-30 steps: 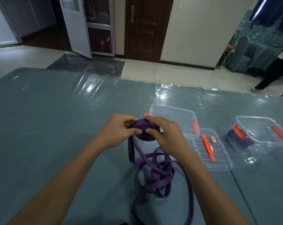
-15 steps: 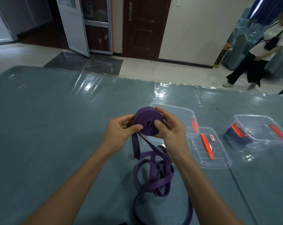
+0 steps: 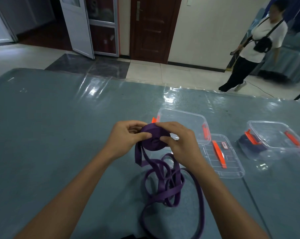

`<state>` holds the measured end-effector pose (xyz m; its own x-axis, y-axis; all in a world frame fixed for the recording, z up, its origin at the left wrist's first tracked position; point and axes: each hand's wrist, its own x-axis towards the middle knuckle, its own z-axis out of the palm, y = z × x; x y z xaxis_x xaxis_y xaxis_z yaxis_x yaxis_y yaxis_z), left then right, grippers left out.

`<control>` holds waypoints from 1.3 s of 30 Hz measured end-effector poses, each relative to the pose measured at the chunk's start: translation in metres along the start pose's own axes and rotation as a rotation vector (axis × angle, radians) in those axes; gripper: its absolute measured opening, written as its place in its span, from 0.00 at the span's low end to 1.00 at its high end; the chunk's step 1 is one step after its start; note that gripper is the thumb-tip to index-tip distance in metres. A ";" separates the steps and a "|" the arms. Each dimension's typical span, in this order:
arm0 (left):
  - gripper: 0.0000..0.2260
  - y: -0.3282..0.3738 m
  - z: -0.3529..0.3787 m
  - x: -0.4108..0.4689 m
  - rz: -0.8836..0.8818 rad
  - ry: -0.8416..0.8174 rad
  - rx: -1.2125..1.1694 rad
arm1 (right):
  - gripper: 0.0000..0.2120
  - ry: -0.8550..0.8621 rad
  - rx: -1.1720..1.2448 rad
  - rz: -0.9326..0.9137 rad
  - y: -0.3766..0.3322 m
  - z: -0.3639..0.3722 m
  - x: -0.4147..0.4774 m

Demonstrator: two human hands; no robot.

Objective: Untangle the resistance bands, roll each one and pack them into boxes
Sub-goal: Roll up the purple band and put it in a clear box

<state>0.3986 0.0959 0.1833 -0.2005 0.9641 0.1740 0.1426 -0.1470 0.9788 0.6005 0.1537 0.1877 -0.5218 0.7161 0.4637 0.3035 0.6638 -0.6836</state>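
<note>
Both forearms reach in from the lower edge, the hands meeting over the table's middle. Left hand [image 3: 126,137]: fingers curled round the far rim of the partly rolled purple flat resistance band [image 3: 150,146], thumb laid across its near face. Right hand [image 3: 180,142]: fingers arched over the top of the roll, thumb pressing the face near the centre; both hands clamp the roll just above the surface. The unrolled tail of the band [image 3: 164,184] drops from the roll and lies in loose overlapping loops on the table toward the near edge. Surface: grey-blue table under glossy clear film [image 3: 51,126]. Just behind the roll stands an open clear plastic box with orange latches [image 3: 181,115]; beside it, to the right, lies its clear lid with an orange handle [image 3: 230,171]. Further right is a second clear box with orange latches [image 3: 276,131] holding a dark rolled band [image 3: 250,146]. Room: pale tiled floor [image 3: 163,73], dark brown wooden door [image 3: 151,31], white glazed door ajar [image 3: 76,26], a person in a white shirt and black trousers [image 3: 254,49] beyond the table. Against 0.5 s ago: the roll sits lower and tipped flatter, its face less toward the camera; the far person appears further left.
</note>
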 end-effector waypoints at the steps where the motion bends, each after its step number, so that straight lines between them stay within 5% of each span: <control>1: 0.12 -0.001 0.002 -0.001 -0.005 0.034 -0.050 | 0.23 0.037 0.074 0.061 0.001 0.001 -0.001; 5: 0.15 -0.013 0.008 -0.007 -0.010 0.091 -0.122 | 0.23 0.198 0.571 0.353 -0.001 0.007 -0.005; 8: 0.16 -0.020 0.008 -0.010 -0.008 0.105 -0.041 | 0.23 0.263 0.688 0.422 -0.005 0.016 -0.007; 12: 0.16 -0.023 0.001 -0.013 0.012 0.084 0.099 | 0.26 0.180 0.310 0.310 -0.001 0.024 -0.013; 18: 0.14 -0.014 -0.006 -0.004 0.054 -0.026 0.239 | 0.24 -0.104 -0.372 -0.091 0.006 0.013 -0.007; 31: 0.17 -0.028 0.011 -0.010 -0.036 0.080 -0.058 | 0.22 0.334 0.682 0.448 -0.001 0.011 -0.011; 39: 0.13 -0.034 0.008 -0.013 -0.034 0.040 -0.038 | 0.20 0.319 0.600 0.420 -0.005 0.024 -0.014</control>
<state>0.4036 0.0904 0.1472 -0.2438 0.9591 0.1436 0.0984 -0.1229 0.9875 0.5874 0.1350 0.1715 -0.1779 0.9679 0.1773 -0.1042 0.1606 -0.9815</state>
